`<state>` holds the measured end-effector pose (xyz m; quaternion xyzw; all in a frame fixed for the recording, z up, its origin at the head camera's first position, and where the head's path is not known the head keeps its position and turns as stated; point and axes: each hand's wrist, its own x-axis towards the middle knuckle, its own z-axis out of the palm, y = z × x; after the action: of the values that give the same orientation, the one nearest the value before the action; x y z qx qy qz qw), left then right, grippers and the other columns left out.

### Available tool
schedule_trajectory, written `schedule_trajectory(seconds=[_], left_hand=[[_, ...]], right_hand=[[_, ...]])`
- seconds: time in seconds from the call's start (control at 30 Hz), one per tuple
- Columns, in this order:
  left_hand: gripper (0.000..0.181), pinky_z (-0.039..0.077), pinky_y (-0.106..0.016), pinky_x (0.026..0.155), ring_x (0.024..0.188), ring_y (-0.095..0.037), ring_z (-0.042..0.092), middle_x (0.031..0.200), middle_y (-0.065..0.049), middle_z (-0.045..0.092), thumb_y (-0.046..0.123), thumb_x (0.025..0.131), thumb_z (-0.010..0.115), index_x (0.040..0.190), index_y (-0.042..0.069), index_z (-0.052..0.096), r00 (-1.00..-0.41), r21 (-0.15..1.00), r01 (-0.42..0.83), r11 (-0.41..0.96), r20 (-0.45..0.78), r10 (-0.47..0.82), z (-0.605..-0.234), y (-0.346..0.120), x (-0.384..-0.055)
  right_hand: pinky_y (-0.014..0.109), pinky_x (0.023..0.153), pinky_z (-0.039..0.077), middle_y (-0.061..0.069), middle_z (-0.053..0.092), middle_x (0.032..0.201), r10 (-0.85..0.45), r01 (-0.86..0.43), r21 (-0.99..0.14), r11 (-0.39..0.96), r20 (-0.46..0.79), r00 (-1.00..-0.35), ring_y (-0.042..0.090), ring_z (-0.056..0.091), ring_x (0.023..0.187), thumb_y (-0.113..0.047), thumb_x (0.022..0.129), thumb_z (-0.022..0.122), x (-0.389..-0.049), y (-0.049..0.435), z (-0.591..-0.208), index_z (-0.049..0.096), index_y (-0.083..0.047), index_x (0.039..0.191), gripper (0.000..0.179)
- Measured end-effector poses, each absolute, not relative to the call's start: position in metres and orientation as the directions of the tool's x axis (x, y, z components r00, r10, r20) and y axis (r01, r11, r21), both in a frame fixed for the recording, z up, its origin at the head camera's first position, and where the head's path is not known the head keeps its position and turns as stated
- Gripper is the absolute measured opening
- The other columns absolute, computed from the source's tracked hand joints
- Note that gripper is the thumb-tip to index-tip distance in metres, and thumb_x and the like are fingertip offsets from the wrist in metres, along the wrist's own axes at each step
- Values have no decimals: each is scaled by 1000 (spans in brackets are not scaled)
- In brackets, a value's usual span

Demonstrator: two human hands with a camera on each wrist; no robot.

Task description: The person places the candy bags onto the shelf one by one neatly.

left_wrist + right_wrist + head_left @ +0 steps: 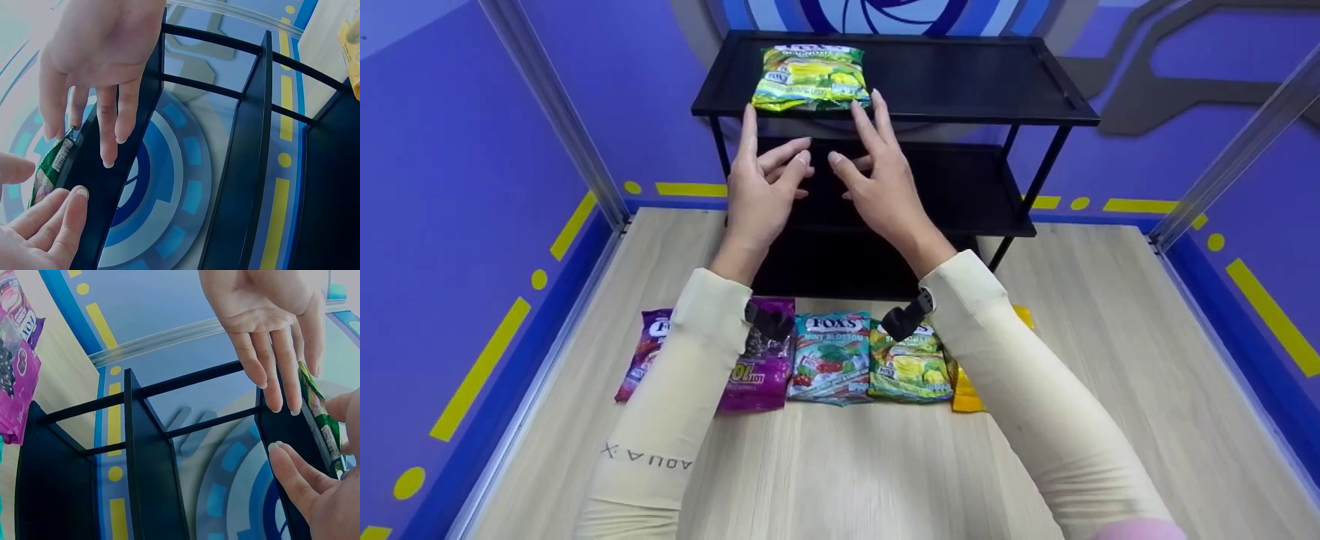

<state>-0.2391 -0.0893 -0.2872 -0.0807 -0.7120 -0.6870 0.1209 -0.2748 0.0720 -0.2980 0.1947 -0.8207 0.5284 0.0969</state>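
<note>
"So, where is the bag?"

"One green-and-yellow Fox's bag [812, 79] lies on the top level of a black shelf unit [960, 79], left of the middle, along its front edge."

"And the hands?"

"Both reach up to it, fingers apart and relaxed rather than clamped. The left hand [765, 176] points one straight finger at the bag's near left corner; the right hand [883, 169] extends two at the near right corner. I cannot tell how firmly, if at all, they touch it. Both thumbs point inward, just below the shelf edge."

"What lies nearer the person?"

"A row on the pale wooden surface [825, 472]: two purple bags, a teal Mint Blossom bag [831, 360], a second green-and-yellow bag [911, 369] and a yellow packet [967, 394]. Cream sleeves [660, 420] partly cover the row."
</note>
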Motion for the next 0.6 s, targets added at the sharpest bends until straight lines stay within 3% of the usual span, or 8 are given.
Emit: schedule_trajectory(seconds=[0.43,0.6], left_hand=[[85,59,-30,77,93,-15,69,128,-5,66,15,95,60,157,18,1,-967,967,248,62,251,-45,-283,-91,-246],[83,59,-31,78,94,-15,69,129,-4,65,17,96,59,157,19,3,-963,962,264,72,267,-42,-286,-95,-244]], right_hand=[[27,70,59,-14,-6,164,-219,-387,-828,406,323,-921,9,65,90,-30,98,57,-284,72,-294,20,-29,154,68],[30,73,60,-10,-5,164,-211,-416,-833,366,361,-909,12,64,93,-27,99,56,-275,74,-291,20,-27,155,66]])
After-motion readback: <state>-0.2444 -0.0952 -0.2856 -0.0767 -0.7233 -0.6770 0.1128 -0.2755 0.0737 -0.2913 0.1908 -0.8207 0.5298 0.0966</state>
